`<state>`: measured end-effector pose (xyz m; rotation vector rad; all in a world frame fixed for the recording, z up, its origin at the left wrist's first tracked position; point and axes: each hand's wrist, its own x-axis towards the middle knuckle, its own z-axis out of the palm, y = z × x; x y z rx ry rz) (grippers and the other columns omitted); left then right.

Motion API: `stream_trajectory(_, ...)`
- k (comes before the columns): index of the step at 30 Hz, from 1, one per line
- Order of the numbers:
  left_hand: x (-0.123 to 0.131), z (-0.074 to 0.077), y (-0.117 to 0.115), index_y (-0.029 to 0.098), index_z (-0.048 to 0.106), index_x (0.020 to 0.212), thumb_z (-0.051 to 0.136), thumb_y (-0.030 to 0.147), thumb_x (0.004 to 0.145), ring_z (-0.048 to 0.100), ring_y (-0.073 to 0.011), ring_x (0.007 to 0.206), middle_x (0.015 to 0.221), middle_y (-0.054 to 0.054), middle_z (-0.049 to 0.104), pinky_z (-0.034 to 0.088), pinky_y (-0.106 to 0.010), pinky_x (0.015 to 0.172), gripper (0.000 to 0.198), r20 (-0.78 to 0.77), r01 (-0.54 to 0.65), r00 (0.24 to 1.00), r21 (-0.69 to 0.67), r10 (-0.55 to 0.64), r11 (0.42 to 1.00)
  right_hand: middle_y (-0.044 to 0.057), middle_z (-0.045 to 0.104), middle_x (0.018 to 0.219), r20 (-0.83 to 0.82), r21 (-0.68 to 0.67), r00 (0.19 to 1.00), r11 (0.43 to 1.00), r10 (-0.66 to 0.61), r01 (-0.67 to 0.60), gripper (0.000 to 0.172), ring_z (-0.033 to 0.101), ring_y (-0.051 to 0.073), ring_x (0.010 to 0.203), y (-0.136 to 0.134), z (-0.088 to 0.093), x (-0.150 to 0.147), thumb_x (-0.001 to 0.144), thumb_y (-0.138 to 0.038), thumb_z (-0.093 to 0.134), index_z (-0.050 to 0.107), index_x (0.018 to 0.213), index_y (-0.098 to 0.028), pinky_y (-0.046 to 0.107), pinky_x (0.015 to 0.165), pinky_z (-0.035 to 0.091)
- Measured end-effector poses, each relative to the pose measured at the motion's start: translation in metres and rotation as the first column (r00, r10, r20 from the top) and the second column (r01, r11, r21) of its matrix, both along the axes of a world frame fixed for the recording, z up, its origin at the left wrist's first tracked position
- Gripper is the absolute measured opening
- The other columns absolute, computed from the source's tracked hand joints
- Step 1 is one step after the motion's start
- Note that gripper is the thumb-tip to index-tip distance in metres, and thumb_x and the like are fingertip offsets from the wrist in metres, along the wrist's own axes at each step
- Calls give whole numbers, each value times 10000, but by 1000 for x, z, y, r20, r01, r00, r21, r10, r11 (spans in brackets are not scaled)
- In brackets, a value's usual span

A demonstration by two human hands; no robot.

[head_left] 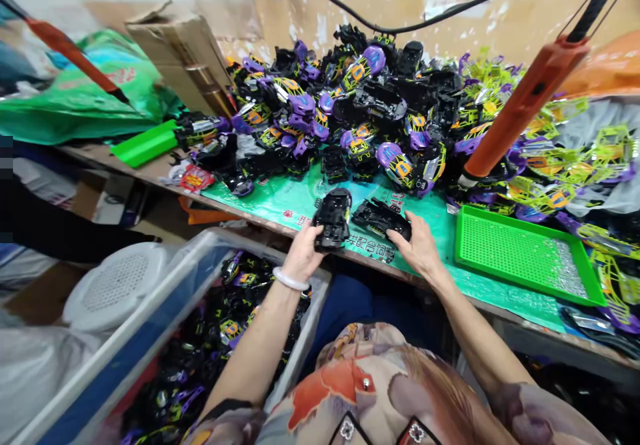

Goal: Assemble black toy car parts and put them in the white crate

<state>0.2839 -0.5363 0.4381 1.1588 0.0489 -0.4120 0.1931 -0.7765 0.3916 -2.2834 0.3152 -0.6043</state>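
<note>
Forearms [256, 328] outstretched, left fingers [316, 231] and right fingers [397, 239] grip separate black chassis [333, 217] [379, 217].

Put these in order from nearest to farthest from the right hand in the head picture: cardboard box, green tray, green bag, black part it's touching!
Starting at the right hand:
1. Black part: right at its fingers.
2. Green tray: just to the right.
3. Cardboard box: far back, on the left.
4. Green bag: even farther left.
</note>
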Motion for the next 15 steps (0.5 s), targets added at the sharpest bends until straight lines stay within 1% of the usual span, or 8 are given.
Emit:
stream_trajectory(2, -10, -4, -9, 182, 596, 1028, 691, 214, 679, 633, -130, 706, 838, 9, 675, 545, -272, 673, 362, 12, -24, 1000, -17, 24, 1000, 207, 589, 1279, -26, -43, 1000, 999, -1, 0, 678, 522, 354, 1182, 0, 2, 10, 858, -543, 576, 510, 1367, -100, 524, 1014, 419)
stream_trajectory(3, -13, -5, -11, 181, 602, 1025, 699, 211, 667, 631, -129, 706, 831, 11, 675, 536, -263, 669, 372, 17, -41, 999, -24, 41, 999, 196, 610, 1242, -57, -39, 998, 999, 3, -5, 624, 542, 342, 1147, -1, 2, 14, 865, -518, 570, 537, 1333, -108, 506, 992, 433)
stream_trajectory(4, -15, -5, -12, 180, 611, 1026, 707, 208, 654, 632, -131, 711, 834, 11, 680, 528, -258, 671, 385, 21, -55, 998, -31, 55, 998, 177, 636, 1179, -98, -30, 995, 999, 17, -20, 546, 565, 325, 1094, -3, 3, 18, 869, -497, 562, 583, 1265, -123, 482, 958, 451)
stream_trajectory(6, -16, -5, -10, 178, 634, 1040, 729, 199, 623, 639, -138, 731, 863, 4, 696, 518, -259, 682, 428, 16, -79, 997, -38, 80, 996, 126, 665, 1017, -174, -31, 983, 998, 50, -56, 376, 590, 285, 963, -6, 1, 25, 866, -470, 554, 653, 1055, -161, 425, 871, 475)
stream_trajectory(8, -16, -4, -5, 170, 659, 1038, 761, 189, 592, 643, -142, 735, 881, -4, 711, 512, -261, 688, 459, 10, -111, 994, -30, 111, 993, 86, 648, 880, -211, -76, 976, 995, 47, -65, 266, 574, 250, 851, -9, -3, 28, 865, -435, 538, 638, 881, -189, 375, 787, 465)
stream_trajectory(11, -13, -2, 7, 155, 682, 1010, 804, 186, 559, 650, -141, 743, 878, -15, 725, 508, -256, 703, 468, 27, -147, 989, -29, 148, 989, 58, 610, 781, -194, -130, 981, 991, 3, -28, 189, 534, 221, 761, -8, -7, 30, 871, -349, 472, 584, 817, -207, 332, 707, 414)
stream_trajectory(15, -12, 2, 25, 148, 667, 1003, 830, 188, 546, 675, -161, 812, 953, -43, 741, 516, -269, 752, 486, 66, -147, 987, -37, 149, 988, 48, 571, 720, -175, -110, 985, 994, 3, -23, 186, 499, 213, 708, -7, -8, 29, 859, -343, 428, 517, 753, -218, 327, 663, 366)
